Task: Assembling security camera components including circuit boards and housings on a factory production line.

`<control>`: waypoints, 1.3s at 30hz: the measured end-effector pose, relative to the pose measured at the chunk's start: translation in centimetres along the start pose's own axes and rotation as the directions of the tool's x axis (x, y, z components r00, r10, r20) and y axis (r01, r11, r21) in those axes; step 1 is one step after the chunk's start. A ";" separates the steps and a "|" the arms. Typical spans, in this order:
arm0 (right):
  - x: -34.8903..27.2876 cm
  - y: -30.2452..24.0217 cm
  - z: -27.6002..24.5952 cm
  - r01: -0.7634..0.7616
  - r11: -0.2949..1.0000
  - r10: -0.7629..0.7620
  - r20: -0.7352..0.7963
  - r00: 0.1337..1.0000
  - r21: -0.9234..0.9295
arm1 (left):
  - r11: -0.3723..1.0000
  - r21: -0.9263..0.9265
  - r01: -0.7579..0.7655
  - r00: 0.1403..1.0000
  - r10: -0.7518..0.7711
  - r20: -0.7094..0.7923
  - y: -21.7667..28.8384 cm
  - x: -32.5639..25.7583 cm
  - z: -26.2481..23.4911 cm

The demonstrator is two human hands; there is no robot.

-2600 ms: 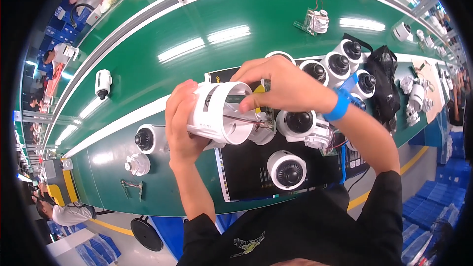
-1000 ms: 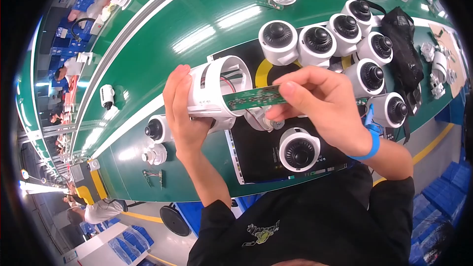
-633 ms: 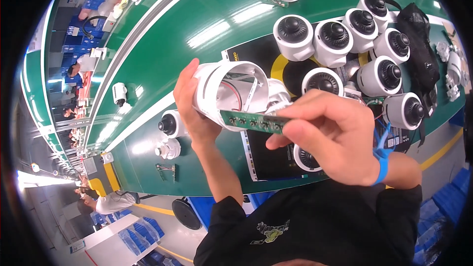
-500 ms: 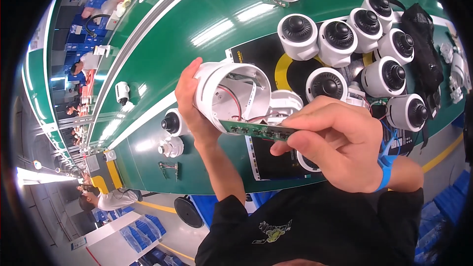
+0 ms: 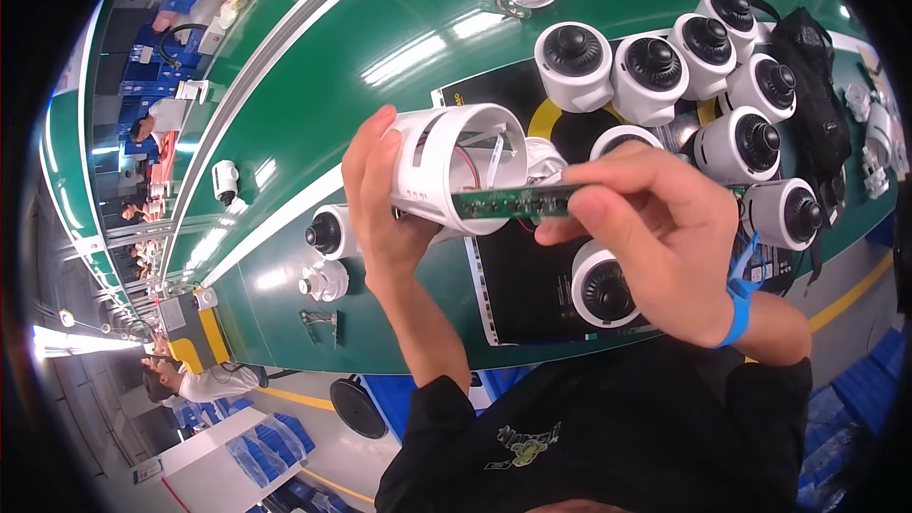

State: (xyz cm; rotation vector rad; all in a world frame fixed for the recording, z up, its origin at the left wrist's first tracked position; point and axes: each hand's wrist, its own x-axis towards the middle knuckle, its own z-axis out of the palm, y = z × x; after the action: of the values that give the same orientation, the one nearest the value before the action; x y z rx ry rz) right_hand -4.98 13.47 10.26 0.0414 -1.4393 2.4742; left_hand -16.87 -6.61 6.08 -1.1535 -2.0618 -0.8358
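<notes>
My left hand (image 5: 382, 192) is wrapped round a white cylindrical camera housing (image 5: 439, 169), which lies tilted with its open end to the right. Red and black wires and a white ribbon show inside it. Between the thumb and fingers of my right hand (image 5: 655, 237) is a narrow green circuit board (image 5: 508, 202), held across the lower rim of the opening. A white inner part (image 5: 544, 161) appears just beyond the board, partly hidden by my fingers. A blue strap (image 5: 741, 309) circles my right wrist.
Several white dome cameras (image 5: 652, 66) stand on a black mat (image 5: 513, 299) to the right. A black bag (image 5: 807, 104) lies beyond them. Loose camera parts (image 5: 325, 280) and a small board (image 5: 320, 327) rest on the green table (image 5: 266, 309) at left. Other people work far left.
The housing has turned and shifted slightly to the right, showing more of its slotted side. The board and my right hand have moved up a little with it.
</notes>
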 end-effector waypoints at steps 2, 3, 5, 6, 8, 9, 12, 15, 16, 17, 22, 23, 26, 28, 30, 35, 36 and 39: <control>0.2 0.0 0.0 -0.082 0.995 0.084 -0.030 0.996 0.053 | 1.000 0.002 0.000 1.000 0.000 0.013 0.2 0.0 0.0; 0.1 0.0 0.1 -0.090 0.994 0.092 -0.025 0.995 0.061 | 1.000 0.017 -0.003 1.000 0.003 0.001 0.2 0.0 0.0; 0.0 0.5 -0.1 -0.046 0.999 0.046 0.024 0.999 0.010 | 0.999 0.033 -0.009 1.000 0.009 -0.016 0.2 0.1 0.3; 0.0 0.4 -0.1 -0.044 0.999 0.044 0.025 0.999 0.008 | 0.997 0.070 -0.024 1.000 0.025 -0.017 0.3 0.2 0.4; 0.0 0.3 0.0 -0.033 0.999 0.034 0.049 0.998 -0.019 | 0.991 0.126 -0.047 0.998 0.052 -0.038 0.4 0.3 0.7; 0.1 0.1 -0.4 -0.055 0.999 0.054 0.085 0.995 0.002 | 0.991 0.124 -0.048 0.998 0.053 -0.041 0.4 0.4 0.7; 0.9 -0.9 -1.5 -0.283 0.959 0.279 0.157 0.947 0.001 | 0.987 0.150 -0.053 0.997 0.060 -0.042 0.3 0.3 0.6; 1.1 -1.6 -2.1 -0.327 0.944 0.329 0.188 0.925 -0.043 | 0.984 0.167 -0.067 0.997 0.070 -0.017 0.3 0.1 0.5; 1.1 -1.8 -2.2 -0.345 0.937 0.350 0.191 0.917 -0.059 | 0.987 0.153 -0.049 0.997 0.057 -0.048 0.5 0.2 0.9; 1.1 -1.7 -2.3 -0.346 0.936 0.351 0.189 0.917 -0.062 | 0.990 0.140 -0.032 0.996 0.043 -0.077 0.6 0.3 1.2; 1.0 -1.1 -2.3 -0.293 0.950 0.299 0.042 0.953 -0.107 | 0.991 0.132 0.005 0.998 0.003 -0.059 0.7 0.4 1.8; 1.2 -1.0 -2.4 -0.344 0.938 0.346 0.041 0.937 -0.051 | 0.993 0.113 0.015 1.000 -0.012 -0.028 0.7 0.2 1.7; 1.5 -0.6 -2.6 -0.332 0.939 0.337 0.057 0.940 -0.087 | 0.997 0.049 0.058 0.997 -0.061 0.055 0.5 0.1 1.3; 1.3 0.0 -2.4 -0.283 0.949 0.296 0.083 0.952 -0.138 | 0.996 0.076 0.043 0.998 -0.046 0.037 0.4 0.1 1.4; 1.6 -0.3 -2.5 -0.314 0.942 0.327 0.108 0.939 -0.120 | 0.994 0.105 0.030 0.999 -0.032 0.018 0.5 0.2 1.5; 3.7 0.0 -4.4 -0.145 0.942 0.238 0.296 0.925 -0.304 | 0.993 0.103 0.057 0.998 -0.061 0.033 1.1 0.4 1.1; 4.2 0.1 -4.8 -0.138 0.936 0.237 0.289 0.928 -0.323 | 0.993 0.102 0.058 0.998 -0.061 0.032 1.2 0.5 1.1; 5.6 0.4 -5.3 -0.057 0.920 0.213 0.374 0.903 -0.387 | 0.991 0.120 0.065 0.998 -0.067 0.014 1.4 0.5 0.9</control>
State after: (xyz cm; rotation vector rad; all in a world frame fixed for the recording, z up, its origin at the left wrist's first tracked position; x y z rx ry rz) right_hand -9.83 19.04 8.15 0.4206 -2.1335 2.3458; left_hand -16.09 -5.07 6.23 -1.0364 -2.1444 -0.7246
